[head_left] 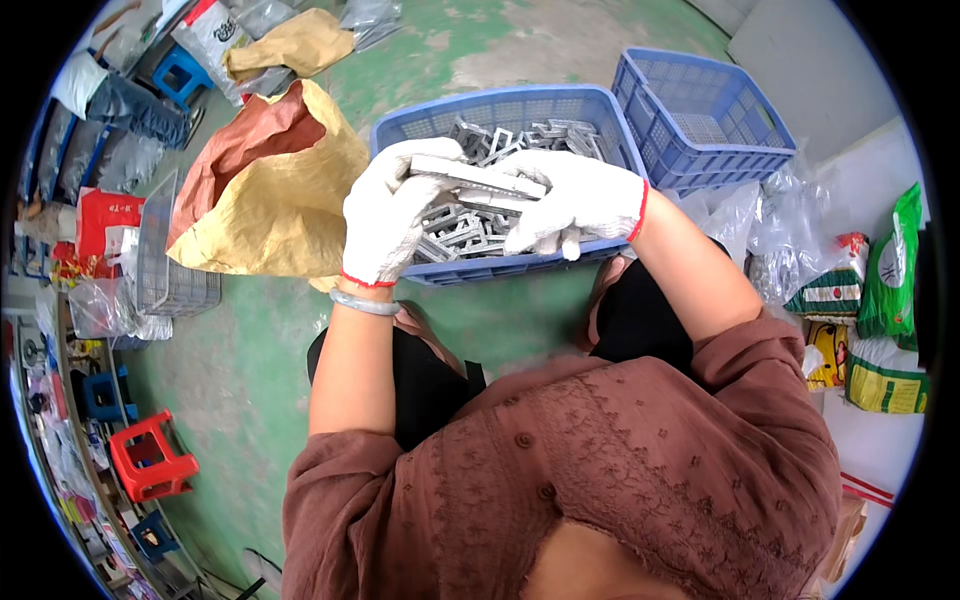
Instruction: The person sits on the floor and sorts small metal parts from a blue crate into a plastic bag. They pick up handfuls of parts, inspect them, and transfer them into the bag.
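Note:
Both my hands wear white knitted gloves with red cuffs. Above a blue plastic crate (pixel 480 103), they hold a long grey metal part (pixel 478 178) between them. My left hand (pixel 392 212) is closed around its left end, and my right hand (pixel 580 200) grips its right end. Just beneath it shows a second similar edge; I cannot tell whether that is a separate piece. Inside the crate lies a heap of grey rectangular metal frames (pixel 462 235), partly hidden by my hands.
Left of the crate stands an open yellow woven sack (pixel 270 220) with a reddish lining. A second blue crate (pixel 705 130) sits at the back right. Green and white bags (pixel 890 270) lean along the right wall. A red stool (pixel 152 457) and a grey basket (pixel 160 250) are at left.

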### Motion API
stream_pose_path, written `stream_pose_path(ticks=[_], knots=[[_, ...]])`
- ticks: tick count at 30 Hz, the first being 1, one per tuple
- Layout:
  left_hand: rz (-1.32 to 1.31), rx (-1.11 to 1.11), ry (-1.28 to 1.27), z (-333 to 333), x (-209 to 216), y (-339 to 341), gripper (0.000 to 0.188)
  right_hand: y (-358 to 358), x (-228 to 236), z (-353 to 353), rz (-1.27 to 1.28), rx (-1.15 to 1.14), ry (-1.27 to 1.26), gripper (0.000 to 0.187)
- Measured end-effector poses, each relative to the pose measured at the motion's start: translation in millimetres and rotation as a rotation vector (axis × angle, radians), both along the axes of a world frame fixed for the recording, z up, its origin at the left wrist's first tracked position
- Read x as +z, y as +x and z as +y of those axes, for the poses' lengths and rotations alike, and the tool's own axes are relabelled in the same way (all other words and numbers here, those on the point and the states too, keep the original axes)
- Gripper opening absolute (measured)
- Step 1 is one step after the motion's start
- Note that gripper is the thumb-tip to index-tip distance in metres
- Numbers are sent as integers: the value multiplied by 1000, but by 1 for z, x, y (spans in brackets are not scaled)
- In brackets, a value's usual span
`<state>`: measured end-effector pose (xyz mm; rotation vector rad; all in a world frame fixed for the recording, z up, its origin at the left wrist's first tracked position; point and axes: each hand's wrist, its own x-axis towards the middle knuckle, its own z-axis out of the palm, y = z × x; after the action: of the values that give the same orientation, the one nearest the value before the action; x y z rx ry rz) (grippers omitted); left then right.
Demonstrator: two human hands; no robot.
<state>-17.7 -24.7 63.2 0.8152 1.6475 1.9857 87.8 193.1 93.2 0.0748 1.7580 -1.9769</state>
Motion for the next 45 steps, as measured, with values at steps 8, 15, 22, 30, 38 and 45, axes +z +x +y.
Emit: stream_pose_path(ticks=[8, 15, 22, 30, 38, 45], knots=[[-98, 118, 261, 5, -10, -18, 24, 16, -16, 20, 23, -207, -116, 68], [-93, 130, 258, 28, -17, -11, 24, 6, -40, 24, 12, -453, -595, 27], [-73, 130, 226, 42, -26, -5, 27, 4, -32, 17, 56, -582, -661, 26], [-56, 92, 110, 41, -24, -2, 48, 0, -47, 30, 184, -490, -752, 33], [-459, -80, 151, 45, 1, 19, 95, 2, -44, 28, 385, -583, -528, 56], [-116, -15, 129, 38, 3, 26, 79, 4, -45, 27, 492, -554, -499, 69]])
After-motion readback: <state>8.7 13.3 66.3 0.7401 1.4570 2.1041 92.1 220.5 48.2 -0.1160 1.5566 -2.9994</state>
